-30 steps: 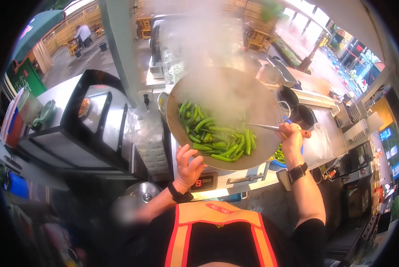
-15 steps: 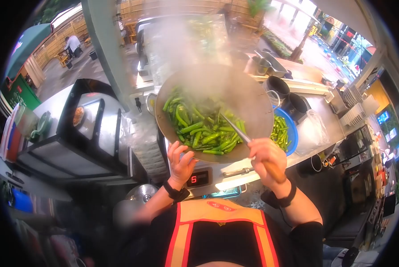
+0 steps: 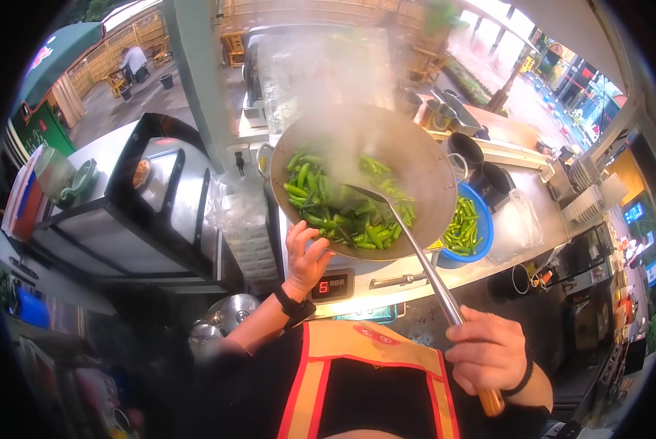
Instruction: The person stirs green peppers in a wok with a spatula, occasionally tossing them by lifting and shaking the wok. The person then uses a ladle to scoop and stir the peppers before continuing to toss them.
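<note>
Clasping spatula (image 3: pixel 432 275) with right hand (image 3: pixel 489 350) among green peppers (image 3: pixel 313 194) in wok (image 3: pixel 423 168); seemingly touching near-left rim (image 3: pixel 284 205) with left hand (image 3: pixel 306 262), grip unclear. Risking burns from likely hot metal, spilled peppers from hard scooping.

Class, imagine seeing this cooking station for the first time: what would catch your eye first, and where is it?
Probably the large wok in the centre, with green peppers inside and steam rising above it. Next, the long-handled metal utensil, slanting from the peppers down to the right hand, while the left hand is at the wok's near rim. To the wok's right, a bright blue bowl holds more green pieces.
</note>
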Available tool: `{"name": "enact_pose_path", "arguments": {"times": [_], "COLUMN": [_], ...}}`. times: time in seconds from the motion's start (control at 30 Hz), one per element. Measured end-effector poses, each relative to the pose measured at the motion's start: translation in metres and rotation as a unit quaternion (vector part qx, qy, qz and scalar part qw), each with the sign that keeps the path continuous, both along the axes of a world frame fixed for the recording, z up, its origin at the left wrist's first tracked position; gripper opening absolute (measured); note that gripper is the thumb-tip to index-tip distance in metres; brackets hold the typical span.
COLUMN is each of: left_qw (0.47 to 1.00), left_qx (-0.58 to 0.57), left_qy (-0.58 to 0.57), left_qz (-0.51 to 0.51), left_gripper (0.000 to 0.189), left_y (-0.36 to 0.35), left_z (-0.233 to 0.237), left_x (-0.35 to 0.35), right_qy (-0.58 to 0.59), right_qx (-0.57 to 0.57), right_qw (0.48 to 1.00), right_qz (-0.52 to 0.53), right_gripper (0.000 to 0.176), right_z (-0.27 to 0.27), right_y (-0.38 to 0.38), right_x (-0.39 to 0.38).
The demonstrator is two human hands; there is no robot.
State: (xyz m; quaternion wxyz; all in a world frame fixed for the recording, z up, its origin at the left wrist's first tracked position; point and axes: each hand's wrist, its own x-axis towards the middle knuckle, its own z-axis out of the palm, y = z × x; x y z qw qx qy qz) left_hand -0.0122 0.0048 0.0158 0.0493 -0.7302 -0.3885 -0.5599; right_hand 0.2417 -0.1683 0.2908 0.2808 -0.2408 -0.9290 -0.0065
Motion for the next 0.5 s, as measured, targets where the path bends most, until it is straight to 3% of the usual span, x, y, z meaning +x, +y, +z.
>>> {"name": "enact_pose_path", "arguments": {"times": [0.2, 0.5], "left_qw": [1.0, 1.0], "left_qx": [-0.003, 0.006], "left_qy": [0.002, -0.002], "left_qz": [-0.01, -0.014], "left_gripper": [0.032, 0.029], "left_y": [0.0, 0.001], "left_z": [0.0, -0.003], "left_x": [0.0, 0.0], "right_qy": [0.084, 0.169], "right_qx": [-0.077, -0.039], "right_qw": [0.994, 0.984], "right_qz": [0.006, -0.048], "right_gripper": [0.019, 0.019], "right_z": [-0.011, -0.081], "right_y": [0.013, 0.079], "right_x": [-0.011, -0.026]}}
